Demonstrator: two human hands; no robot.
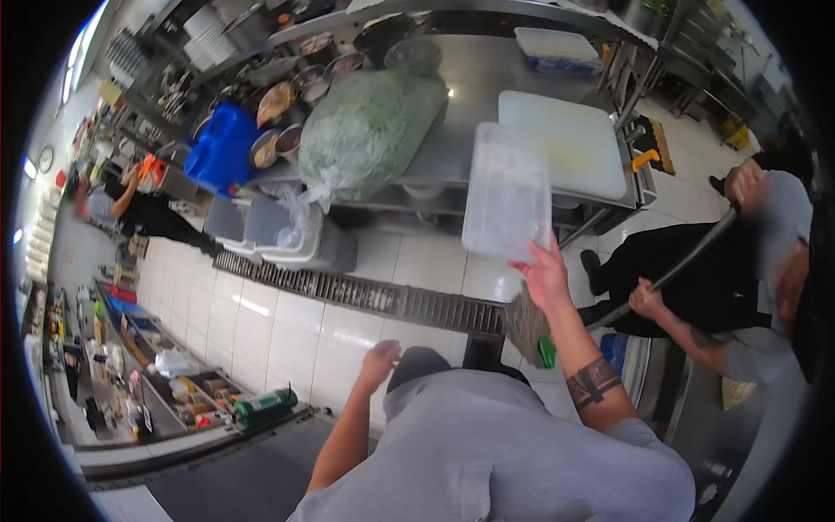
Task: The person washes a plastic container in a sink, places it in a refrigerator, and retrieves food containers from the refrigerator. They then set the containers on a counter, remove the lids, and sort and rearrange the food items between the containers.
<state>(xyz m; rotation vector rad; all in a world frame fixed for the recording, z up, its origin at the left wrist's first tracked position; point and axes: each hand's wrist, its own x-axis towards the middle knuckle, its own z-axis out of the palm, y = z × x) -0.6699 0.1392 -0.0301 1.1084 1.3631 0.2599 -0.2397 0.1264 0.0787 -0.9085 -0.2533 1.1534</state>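
Note:
A translucent rectangular plastic container [507, 196] is in my right hand [548, 274], which grips its lower right corner. The container is held up at the counter's front edge and overlaps the left part of a white cutting board [578, 143]. My left hand [379, 364] hangs low near my body, over the floor, its fingers curled; whether anything is in them is too small to tell. Left of the container, a large green-tinted plastic bag [370, 122] lies on the steel counter [474, 70].
A blue jug [224, 148] and metal bowls stand left of the bag. Grey bins [326, 244] sit beneath. At the right, a person [687, 261] holds a mop [524, 326] near my right arm. Another person [143, 209] stands far left. A drain grate [374, 298] crosses the floor.

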